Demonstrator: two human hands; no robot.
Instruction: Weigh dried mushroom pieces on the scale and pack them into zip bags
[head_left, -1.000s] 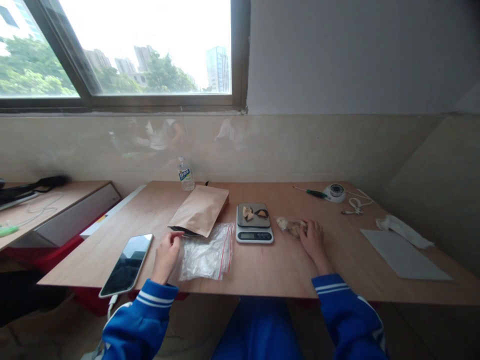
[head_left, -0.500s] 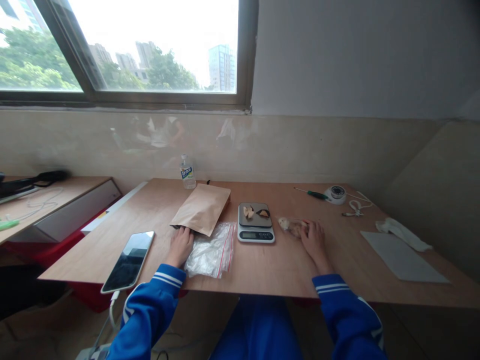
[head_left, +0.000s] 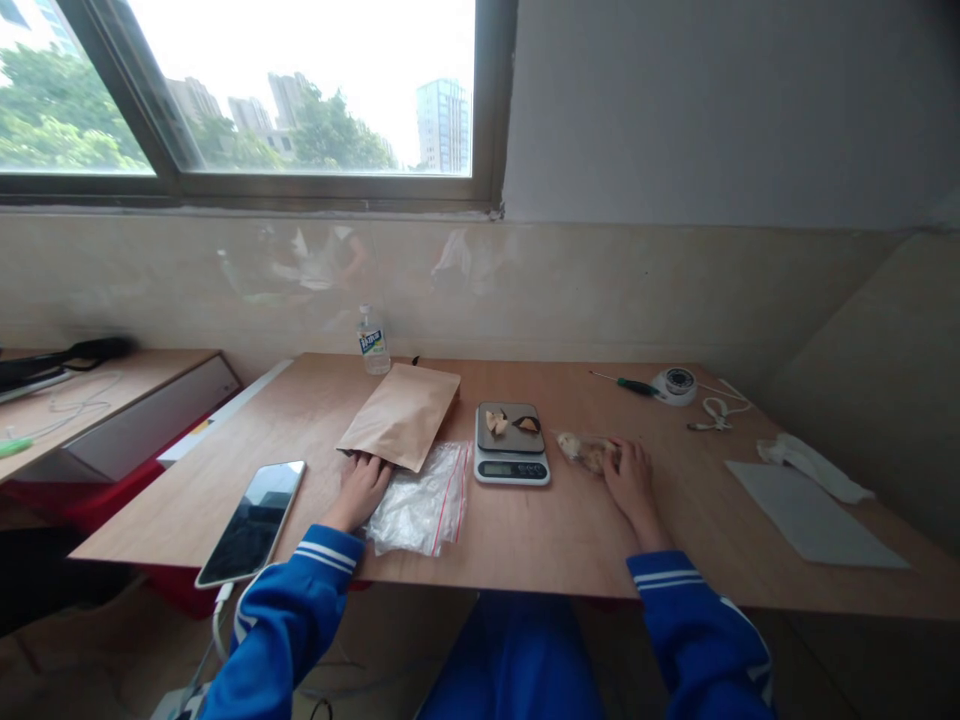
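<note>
The fingertips of my left hand (head_left: 365, 487) reach under the open end of a brown kraft paper bag (head_left: 403, 412) lying flat, so they are partly hidden. Beside that hand, several clear zip-lock bags (head_left: 417, 510) with red seal lines lie in a stack. My right hand (head_left: 628, 480) rests on the table with its fingers curled on the right end of a small clear plastic bag (head_left: 589, 452) holding pale brown pieces. Between the hands stands a white digital kitchen scale (head_left: 513, 472), with a few dark-and-pale dried slices (head_left: 498, 424) on its grey plate.
A phone (head_left: 253, 520) on a charging cable lies at the left edge. Behind the paper bag stands a clear bottle (head_left: 373, 342). At the right are a screwdriver (head_left: 636, 386), a white round camera (head_left: 676, 388) with its cord, a grey sheet (head_left: 806, 515) and a white cloth (head_left: 817, 468).
The view has tilted slightly. My left hand has barely moved at the paper bag's mouth, and my right hand stays at the small plastic bag.
</note>
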